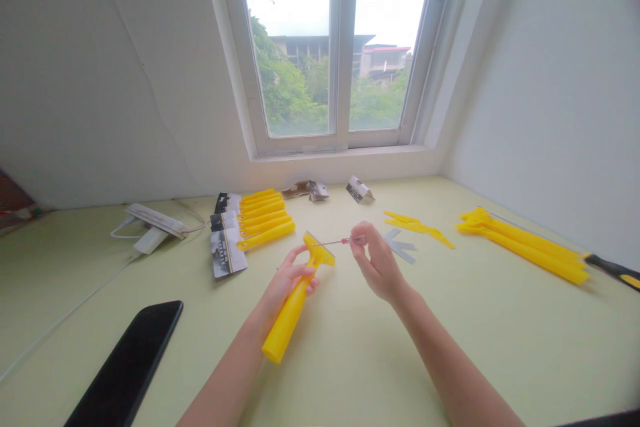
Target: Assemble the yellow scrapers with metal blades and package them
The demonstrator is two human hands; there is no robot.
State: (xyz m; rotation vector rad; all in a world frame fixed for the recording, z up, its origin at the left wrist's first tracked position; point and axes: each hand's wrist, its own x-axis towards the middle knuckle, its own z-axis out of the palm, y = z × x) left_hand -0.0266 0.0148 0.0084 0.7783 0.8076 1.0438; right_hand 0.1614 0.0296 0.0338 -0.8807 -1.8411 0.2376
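My left hand is closed round the neck of a yellow scraper, its thick handle slanting down toward me. At the scraper's wide head, the tip of a thin screwdriver meets or nearly meets the surface; I cannot tell which. Its handle end is pinched by my right hand, mostly covered by the fingers. Just beyond the right hand lie several flat grey metal blades. Behind them are thin yellow plastic pieces, flat on the table.
Several yellow scrapers with card tags lie in a row at back left. A black phone is at front left, a power strip behind it. More yellow handles and a black-handled tool lie right. Folded card sits near the window.
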